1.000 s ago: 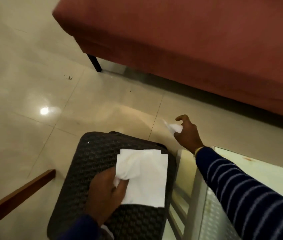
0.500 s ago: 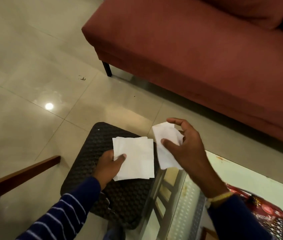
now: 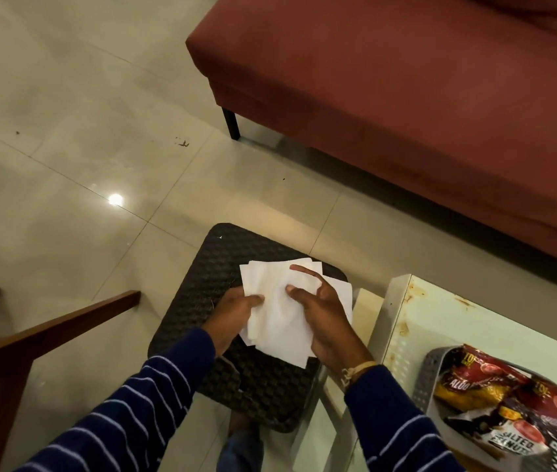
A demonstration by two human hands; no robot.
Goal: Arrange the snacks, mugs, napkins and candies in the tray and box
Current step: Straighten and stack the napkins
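A stack of white napkins (image 3: 278,311) is held over a dark woven stool (image 3: 202,301). My left hand (image 3: 232,316) pinches the stack's left edge. On the right, my right hand (image 3: 321,315) lies on top of the stack with its fingers spread across the paper. At the lower right a grey perforated tray (image 3: 432,376) stands on the pale table (image 3: 474,321) and holds red, yellow and dark snack packets (image 3: 495,386). No mugs, candies or box are in view.
A red sofa (image 3: 406,97) with a black leg fills the upper right. A brown wooden chair arm (image 3: 48,332) crosses the lower left. Glossy beige floor tiles (image 3: 82,131) spread out to the left and behind the stool.
My right hand brought its single napkin onto the stack in my left hand, and both hands now hold one stack. The view has swung right, showing the tray of snacks.
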